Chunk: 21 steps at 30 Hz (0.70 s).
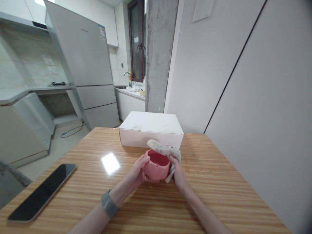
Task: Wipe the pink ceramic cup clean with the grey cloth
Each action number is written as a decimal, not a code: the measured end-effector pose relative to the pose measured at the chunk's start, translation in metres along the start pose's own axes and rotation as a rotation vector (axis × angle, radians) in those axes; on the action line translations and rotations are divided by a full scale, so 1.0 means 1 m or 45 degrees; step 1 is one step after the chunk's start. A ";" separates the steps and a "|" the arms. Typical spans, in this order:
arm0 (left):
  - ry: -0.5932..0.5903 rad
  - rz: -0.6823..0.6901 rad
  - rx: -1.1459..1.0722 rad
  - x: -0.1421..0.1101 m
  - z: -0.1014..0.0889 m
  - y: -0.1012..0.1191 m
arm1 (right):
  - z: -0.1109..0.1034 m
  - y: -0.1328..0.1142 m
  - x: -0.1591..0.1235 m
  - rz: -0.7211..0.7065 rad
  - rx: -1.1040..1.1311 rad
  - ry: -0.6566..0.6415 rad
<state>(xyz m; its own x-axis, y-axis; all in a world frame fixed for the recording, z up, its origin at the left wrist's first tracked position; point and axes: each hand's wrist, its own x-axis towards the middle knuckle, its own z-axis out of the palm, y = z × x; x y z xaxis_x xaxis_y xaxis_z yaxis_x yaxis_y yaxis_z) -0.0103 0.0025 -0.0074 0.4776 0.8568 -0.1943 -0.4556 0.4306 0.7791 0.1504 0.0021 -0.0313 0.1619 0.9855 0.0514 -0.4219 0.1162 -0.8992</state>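
A small dark brand word (84, 30) sits high on the silver refrigerator (94, 58) at far left, too small to read; a blue-and-white sticker (101, 32) near that door's right edge is equally illegible. The white cardboard box (152, 123) has fine print and a little square code (172, 147) low on its near face, toward the right; the lettering cannot be made out. A clear piece of tape (136, 127) shows at the box's near top edge.

The pink notched bowl (157, 165) is in front of the box, between the two hands, its opening up. The left hand (140, 169) has its grip closed around the bowl's left side, thumb at the rim and fingers underneath. The right hand (178, 174) has its grip closed on a pale grey cloth (158, 148), thumb on top; the cloth lies against the bowl's far and right rim, one end hanging down at the right. Whether the bowl touches the bench (212, 172) is hard to tell.

The box stands near the bench's far edge. A black-screened smartphone (44, 193) lies just inside the left edge. Right of the right forearm, a broad run of striped wood reaches the right edge, beside the pale wall panel (263, 97).
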 end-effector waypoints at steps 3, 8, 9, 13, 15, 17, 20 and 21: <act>0.141 0.276 -0.046 -0.001 0.008 -0.005 | 0.007 0.008 -0.013 -0.210 -0.184 0.008; 0.136 0.353 -0.009 -0.004 0.013 -0.013 | 0.008 0.010 -0.019 -0.324 -0.392 0.010; 0.122 0.282 0.019 -0.004 0.012 -0.013 | 0.006 0.008 -0.015 -0.309 -0.352 0.060; 0.099 0.045 0.074 0.000 0.005 -0.011 | -0.007 -0.001 0.005 -0.224 -0.151 0.192; 0.088 0.025 0.075 0.001 0.002 -0.011 | -0.010 -0.004 0.012 -0.183 -0.124 0.150; 0.018 -0.013 0.050 0.001 -0.001 -0.011 | -0.010 -0.005 0.014 -0.148 -0.100 0.113; -0.100 -0.118 0.008 0.000 -0.006 -0.010 | -0.006 -0.008 0.011 -0.086 -0.061 0.072; -0.112 -0.146 0.006 0.001 -0.007 -0.009 | -0.004 -0.008 0.010 -0.070 -0.051 0.067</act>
<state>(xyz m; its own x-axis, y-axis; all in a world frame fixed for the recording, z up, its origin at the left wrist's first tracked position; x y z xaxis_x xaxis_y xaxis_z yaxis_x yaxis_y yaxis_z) -0.0110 0.0009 -0.0190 0.5906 0.7738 -0.2291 -0.3907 0.5226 0.7577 0.1592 0.0100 -0.0250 0.2306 0.9698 0.0790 -0.3756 0.1636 -0.9122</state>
